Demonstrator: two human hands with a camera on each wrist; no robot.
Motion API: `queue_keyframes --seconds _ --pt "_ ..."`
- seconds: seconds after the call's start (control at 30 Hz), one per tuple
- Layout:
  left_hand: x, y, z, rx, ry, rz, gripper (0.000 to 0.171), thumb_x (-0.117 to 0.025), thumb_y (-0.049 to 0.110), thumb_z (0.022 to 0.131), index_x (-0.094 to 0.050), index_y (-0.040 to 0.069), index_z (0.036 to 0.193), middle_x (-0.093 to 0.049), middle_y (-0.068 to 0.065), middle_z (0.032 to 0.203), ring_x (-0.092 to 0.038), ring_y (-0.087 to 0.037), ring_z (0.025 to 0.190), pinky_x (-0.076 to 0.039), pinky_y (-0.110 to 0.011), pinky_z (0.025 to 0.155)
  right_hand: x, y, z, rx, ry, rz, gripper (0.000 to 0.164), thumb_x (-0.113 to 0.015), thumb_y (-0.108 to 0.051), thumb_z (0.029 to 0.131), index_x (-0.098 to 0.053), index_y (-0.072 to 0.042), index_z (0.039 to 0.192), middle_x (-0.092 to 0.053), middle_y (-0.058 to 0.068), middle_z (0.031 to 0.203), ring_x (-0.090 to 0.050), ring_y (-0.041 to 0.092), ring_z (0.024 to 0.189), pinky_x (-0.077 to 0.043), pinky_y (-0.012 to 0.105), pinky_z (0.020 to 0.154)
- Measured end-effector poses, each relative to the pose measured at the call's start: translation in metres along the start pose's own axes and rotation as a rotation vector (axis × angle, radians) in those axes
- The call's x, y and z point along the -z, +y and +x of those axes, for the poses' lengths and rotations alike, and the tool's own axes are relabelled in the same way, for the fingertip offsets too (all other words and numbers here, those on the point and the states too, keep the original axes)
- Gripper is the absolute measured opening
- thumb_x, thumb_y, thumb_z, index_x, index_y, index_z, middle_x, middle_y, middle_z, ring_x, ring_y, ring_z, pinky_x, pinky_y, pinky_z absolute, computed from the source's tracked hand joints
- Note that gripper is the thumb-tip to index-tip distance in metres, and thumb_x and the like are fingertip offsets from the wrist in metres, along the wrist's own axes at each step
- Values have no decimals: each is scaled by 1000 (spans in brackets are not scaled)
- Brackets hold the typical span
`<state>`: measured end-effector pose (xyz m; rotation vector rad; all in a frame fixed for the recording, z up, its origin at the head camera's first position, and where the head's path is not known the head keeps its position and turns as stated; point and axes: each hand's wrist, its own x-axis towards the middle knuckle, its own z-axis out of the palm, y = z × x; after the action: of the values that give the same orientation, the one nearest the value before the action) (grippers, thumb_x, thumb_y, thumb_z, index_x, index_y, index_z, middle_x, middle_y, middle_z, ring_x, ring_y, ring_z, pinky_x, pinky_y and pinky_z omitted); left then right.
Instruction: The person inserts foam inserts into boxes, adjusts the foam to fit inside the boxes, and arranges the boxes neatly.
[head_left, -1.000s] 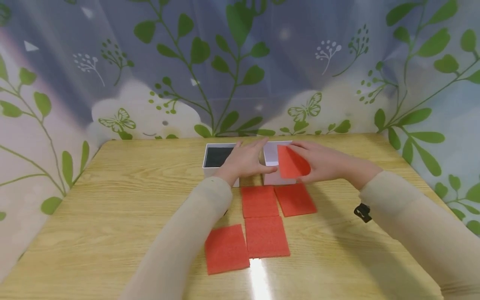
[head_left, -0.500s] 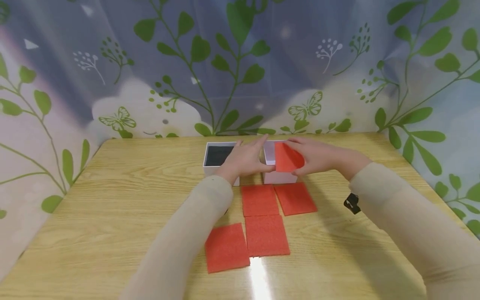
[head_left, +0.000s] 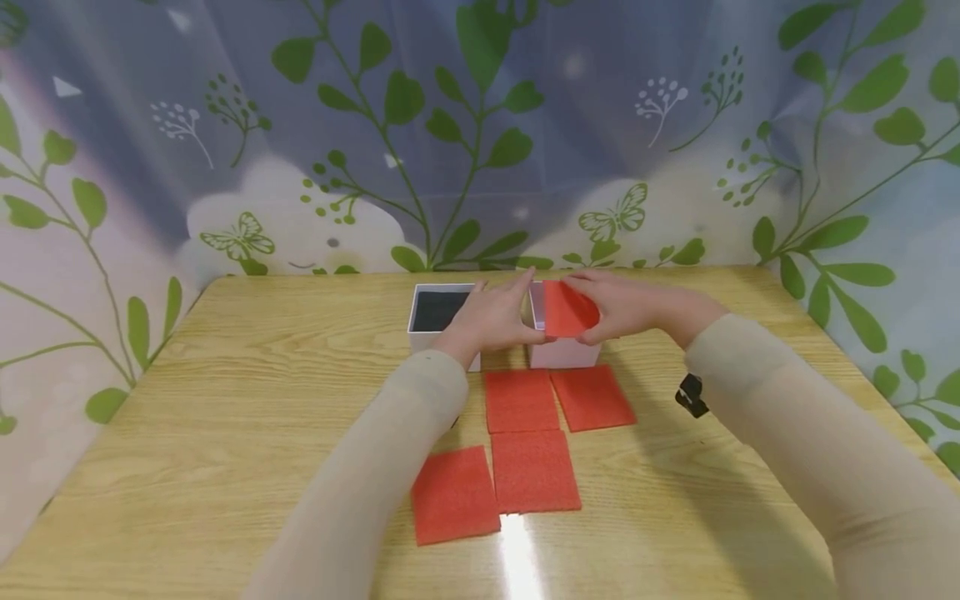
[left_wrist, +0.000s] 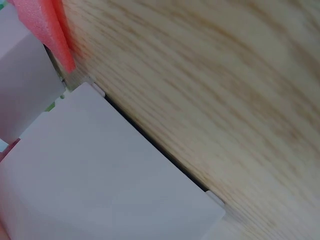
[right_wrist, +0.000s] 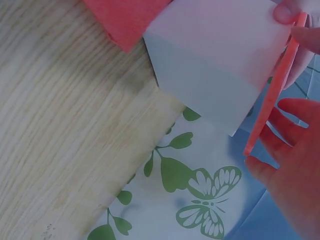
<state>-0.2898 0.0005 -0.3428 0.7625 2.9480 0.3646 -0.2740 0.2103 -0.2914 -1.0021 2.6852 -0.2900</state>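
Observation:
My right hand (head_left: 626, 304) holds a red felt square (head_left: 566, 310) over the opening of the right white box (head_left: 562, 355). Seen edge-on in the right wrist view, the square (right_wrist: 275, 92) lies close along the box's top, with the thumb toward one end and the fingertips (right_wrist: 257, 167) at the other. My left hand (head_left: 491, 318) reaches between the two boxes, fingers spread and fairly straight. Its thumb is right at the front left rim of the right box. The left white box (head_left: 423, 340) has a dark interior and is partly hidden by this hand.
Several red felt squares lie flat on the wooden table (head_left: 225, 433) in front of the boxes, one (head_left: 453, 497) nearest me and partly behind the left sleeve. A leaf-patterned curtain (head_left: 360, 167) stands behind the table. A small black device (head_left: 692, 396) sits at the right wrist.
My right hand has moved left and slightly away from me, carrying the red felt square further across the right box's opening. The left hand stays in place between the boxes.

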Motion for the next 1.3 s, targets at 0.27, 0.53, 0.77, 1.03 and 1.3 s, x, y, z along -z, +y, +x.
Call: queue_keyframes --seconds 0.27,0.53,0.77,1.03,1.3 --pt "3 2 -2 17 -22 -18 107 -58 69 74 -6 17 152 -56 4 129 -44 -16 126 -5 -50 111 6 -1 7 -23 -42 -4 85 -64 -28 80 -20 7 145 -18 28 148 -27 43 131 -31 55 101" --pt "0 0 0 9 -11 -9 107 -56 71 74 -7 17 152 -60 5 122 -46 -17 124 -6 -50 111 10 0 13 -42 -73 9 88 -64 -28 81 -16 7 146 -15 28 149 -27 43 131 -32 54 100" --pt "1 0 0 6 -11 -13 106 -56 71 74 -7 17 152 -58 5 125 -46 -17 124 -6 -49 111 13 3 18 -75 -121 22 90 -64 -30 82 -13 5 147 -11 26 151 -17 45 135 -23 59 104" --pt "1 -1 -1 8 -23 -10 107 -54 73 74 -5 18 152 -57 4 127 -46 -16 124 -6 -50 111 13 4 22 -82 -153 31 90 -64 -30 83 -12 2 148 -7 24 152 -12 45 136 -19 60 105" --pt "1 0 0 2 -25 -10 107 -55 72 75 -6 16 151 -54 2 132 -43 -14 126 -5 -49 111 15 4 25 -74 -183 35 87 -64 -27 83 -13 2 148 -8 25 151 -13 45 136 -20 60 105"
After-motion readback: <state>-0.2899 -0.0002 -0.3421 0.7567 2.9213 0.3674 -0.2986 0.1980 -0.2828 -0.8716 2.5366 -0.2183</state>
